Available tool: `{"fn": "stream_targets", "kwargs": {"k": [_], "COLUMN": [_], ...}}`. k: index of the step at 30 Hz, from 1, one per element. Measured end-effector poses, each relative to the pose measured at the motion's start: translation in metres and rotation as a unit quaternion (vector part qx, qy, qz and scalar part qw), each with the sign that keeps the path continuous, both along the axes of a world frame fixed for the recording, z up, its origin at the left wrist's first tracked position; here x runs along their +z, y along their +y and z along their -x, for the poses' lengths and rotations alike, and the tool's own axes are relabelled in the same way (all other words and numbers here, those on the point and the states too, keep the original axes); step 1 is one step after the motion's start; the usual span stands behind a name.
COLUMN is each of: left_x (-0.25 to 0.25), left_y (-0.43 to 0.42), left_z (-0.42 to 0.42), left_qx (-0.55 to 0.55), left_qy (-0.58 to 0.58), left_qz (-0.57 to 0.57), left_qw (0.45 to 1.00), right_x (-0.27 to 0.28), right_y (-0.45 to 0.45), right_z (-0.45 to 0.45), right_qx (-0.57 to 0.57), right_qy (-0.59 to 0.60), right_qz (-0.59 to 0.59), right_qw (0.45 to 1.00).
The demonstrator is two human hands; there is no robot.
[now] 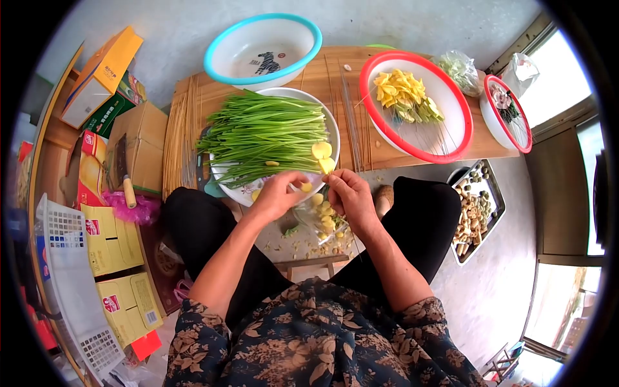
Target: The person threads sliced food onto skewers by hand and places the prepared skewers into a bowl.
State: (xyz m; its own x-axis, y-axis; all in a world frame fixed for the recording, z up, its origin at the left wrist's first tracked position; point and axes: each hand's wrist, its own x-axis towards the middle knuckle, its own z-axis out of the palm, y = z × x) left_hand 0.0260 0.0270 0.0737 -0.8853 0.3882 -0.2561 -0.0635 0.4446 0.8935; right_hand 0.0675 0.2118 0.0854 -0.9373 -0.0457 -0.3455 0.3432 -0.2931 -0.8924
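My right hand point(353, 198) pinches a thin skewer, its shaft hard to see, with yellow potato slices point(327, 165) at its upper end. Close beside it, my left hand point(282, 195) is closed with its fingertips on another yellow slice point(305, 188). Both hands are over the near edge of a large white plate point(333, 132) piled with long green chives point(264, 129). A few loose yellow slices lie on the chives and the plate. Below my hands, between the knees, a clear plastic bag point(324, 219) holds more yellow slices.
Bare skewers point(182, 132) lie on the wooden table point(412, 164). Behind the plate stands a blue-rimmed basin point(216, 64); a red-rimmed basin point(454, 138) holds filled skewers point(400, 90). A metal tray point(480, 226) of skewered food is right. Boxes and a knife point(127, 184) are left.
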Motion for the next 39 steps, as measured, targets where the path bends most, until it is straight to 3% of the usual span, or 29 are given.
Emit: {"fn": "stream_targets", "kwargs": {"k": [1,3,5,7,12,15,22,25,27,30,39], "left_x": [-0.009,-0.036,-0.03,-0.03,-0.043,-0.039,-0.051,-0.06,-0.07,-0.064,-0.047], "left_y": [-0.005,-0.026,-0.04,-0.051,-0.052,-0.043,-0.039,-0.039,-0.041,-0.039,-0.035], "left_z": [0.006,0.023,0.027,0.026,0.011,0.009,0.013,0.011,0.013,0.008,0.007], "left_qx": [-0.001,0.017,0.015,-0.012,-0.077,-0.072,-0.101,-0.067,-0.071,-0.053,-0.052], "left_qy": [0.001,0.136,0.155,0.222,0.13,0.132,0.114,0.174,0.135,0.189,0.18], "left_qz": [0.0,0.049,0.089,0.248,0.368,0.32,0.343,0.314,0.326,0.35,0.347], "left_qw": [1.0,0.989,0.984,0.943,0.917,0.935,0.927,0.931,0.933,0.916,0.919], "right_x": [0.0,0.001,0.005,0.007,0.006,0.005,0.0,0.0,0.001,0.001,-0.002], "right_y": [0.001,0.002,0.003,0.002,-0.001,-0.002,-0.005,-0.006,-0.007,-0.007,-0.007], "right_z": [0.0,0.0,-0.001,0.0,-0.001,-0.002,-0.003,-0.004,-0.004,-0.004,-0.006], "right_qx": [-0.001,-0.004,-0.003,0.0,0.004,0.007,0.015,0.016,0.011,0.014,0.016], "right_qy": [0.001,0.004,0.002,-0.001,0.016,0.011,0.008,0.003,-0.003,0.002,0.0], "right_qz": [0.0,-0.004,0.002,0.009,-0.006,-0.007,-0.026,-0.028,-0.026,-0.034,-0.035], "right_qw": [1.0,1.0,1.0,1.0,1.0,1.0,1.0,0.999,1.0,0.999,0.999]}}
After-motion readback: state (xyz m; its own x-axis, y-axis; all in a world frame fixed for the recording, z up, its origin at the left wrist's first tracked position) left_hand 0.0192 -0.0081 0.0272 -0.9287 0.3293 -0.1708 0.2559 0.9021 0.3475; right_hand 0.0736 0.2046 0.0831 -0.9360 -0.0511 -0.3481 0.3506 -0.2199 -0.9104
